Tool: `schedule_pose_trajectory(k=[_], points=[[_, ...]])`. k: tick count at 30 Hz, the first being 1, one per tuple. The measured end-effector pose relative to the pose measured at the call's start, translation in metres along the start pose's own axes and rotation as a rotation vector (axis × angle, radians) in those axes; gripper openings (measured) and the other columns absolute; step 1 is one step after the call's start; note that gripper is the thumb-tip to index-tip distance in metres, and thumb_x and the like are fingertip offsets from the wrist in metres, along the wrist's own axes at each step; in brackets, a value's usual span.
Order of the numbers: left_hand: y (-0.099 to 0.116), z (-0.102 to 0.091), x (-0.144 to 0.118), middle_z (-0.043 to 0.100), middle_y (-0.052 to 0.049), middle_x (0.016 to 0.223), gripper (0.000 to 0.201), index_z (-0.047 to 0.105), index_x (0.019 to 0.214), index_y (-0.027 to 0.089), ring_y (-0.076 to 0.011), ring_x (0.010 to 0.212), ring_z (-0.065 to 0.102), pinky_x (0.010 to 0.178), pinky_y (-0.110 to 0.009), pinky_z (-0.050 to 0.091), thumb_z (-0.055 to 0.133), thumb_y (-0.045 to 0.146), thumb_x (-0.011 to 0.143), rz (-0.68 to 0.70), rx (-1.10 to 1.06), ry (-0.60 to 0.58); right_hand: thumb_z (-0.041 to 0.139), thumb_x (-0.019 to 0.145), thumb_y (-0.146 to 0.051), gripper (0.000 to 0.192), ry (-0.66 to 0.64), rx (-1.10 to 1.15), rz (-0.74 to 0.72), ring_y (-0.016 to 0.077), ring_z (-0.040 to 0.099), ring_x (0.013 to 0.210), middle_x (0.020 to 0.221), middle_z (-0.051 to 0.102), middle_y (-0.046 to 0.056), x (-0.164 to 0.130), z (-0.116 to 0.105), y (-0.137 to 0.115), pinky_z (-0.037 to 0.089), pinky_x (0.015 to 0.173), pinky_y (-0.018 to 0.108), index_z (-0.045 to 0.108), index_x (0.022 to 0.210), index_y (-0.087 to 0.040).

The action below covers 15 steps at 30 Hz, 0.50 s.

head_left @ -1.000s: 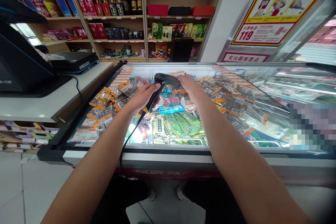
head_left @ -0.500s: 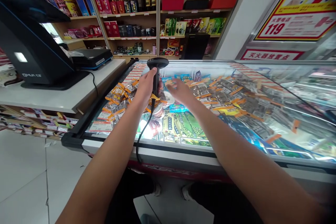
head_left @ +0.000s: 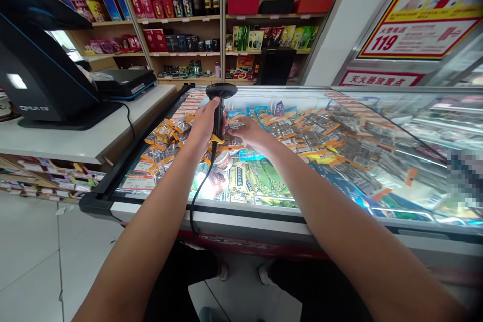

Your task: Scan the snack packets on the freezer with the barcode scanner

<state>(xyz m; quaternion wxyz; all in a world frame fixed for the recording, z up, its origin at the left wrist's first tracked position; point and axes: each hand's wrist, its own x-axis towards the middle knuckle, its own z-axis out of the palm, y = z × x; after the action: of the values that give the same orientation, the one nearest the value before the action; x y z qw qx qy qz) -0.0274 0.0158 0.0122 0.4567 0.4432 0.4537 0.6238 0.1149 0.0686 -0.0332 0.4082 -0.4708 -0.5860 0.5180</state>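
My left hand [head_left: 204, 122] is wrapped round the handle of a black barcode scanner [head_left: 219, 114], which stands upright with its broad head on top. The scanner's black cable [head_left: 203, 181] hangs down over the front edge of the freezer. Just to the right, my right hand [head_left: 249, 132] has its fingers closed on a small clear packet [head_left: 234, 142] with an orange strip, close beside the scanner handle. Part of the packet is hidden by the fingers. Many similar orange-edged packets [head_left: 315, 128] lie on the glass around both hands.
Below the hands is a chest freezer [head_left: 241, 216] with green bags [head_left: 264, 178] inside. At left, a counter [head_left: 71, 143] bears a black checkout terminal [head_left: 56, 78] and a black device [head_left: 124, 83]. Stocked shelves [head_left: 181, 20] stand behind. A fire notice [head_left: 400, 20] hangs at right.
My right hand has moved left and closer to the scanner, with a small packet now showing at its fingers. My left hand still grips the scanner. The view has shifted slightly.
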Motion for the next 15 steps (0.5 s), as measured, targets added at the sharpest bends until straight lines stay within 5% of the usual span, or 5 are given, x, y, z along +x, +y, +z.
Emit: schedule_pose_trajectory(k=[5,10,15], points=[[-0.002,0.001,-0.002,0.06,0.0,0.055,0.037,0.055,0.082,0.021,-0.0123,0.039,0.053,0.041,-0.024,0.04,0.055,0.056,0.094,-0.031,0.053,-0.08,0.069,0.085,-0.014,0.028,0.155,0.138,-0.043,0.0114,0.055,0.059,0.075,0.059,-0.005,0.015,-0.016,-0.008,0.04,0.051,0.021,0.05,0.103,-0.023],[-0.004,0.0,-0.012,0.063,-0.002,0.057,0.035,0.055,0.083,0.021,-0.0127,0.04,0.053,0.04,-0.023,0.039,0.054,0.055,0.093,-0.07,0.176,-0.365,0.063,0.083,-0.018,0.032,0.361,0.31,-0.078,0.0122,0.062,0.067,0.083,0.062,-0.007,0.037,-0.044,-0.012,0.047,0.058,0.021,0.044,0.107,-0.027],[-0.009,0.003,-0.019,0.064,-0.002,0.059,0.036,0.056,0.087,0.021,-0.0137,0.041,0.055,0.038,-0.023,0.038,0.056,0.057,0.092,-0.119,0.248,-0.481,0.064,0.078,-0.022,0.031,0.43,0.334,-0.072,0.0132,0.061,0.068,0.083,0.062,-0.005,0.041,-0.062,-0.013,0.042,0.055,0.022,0.045,0.103,-0.026]])
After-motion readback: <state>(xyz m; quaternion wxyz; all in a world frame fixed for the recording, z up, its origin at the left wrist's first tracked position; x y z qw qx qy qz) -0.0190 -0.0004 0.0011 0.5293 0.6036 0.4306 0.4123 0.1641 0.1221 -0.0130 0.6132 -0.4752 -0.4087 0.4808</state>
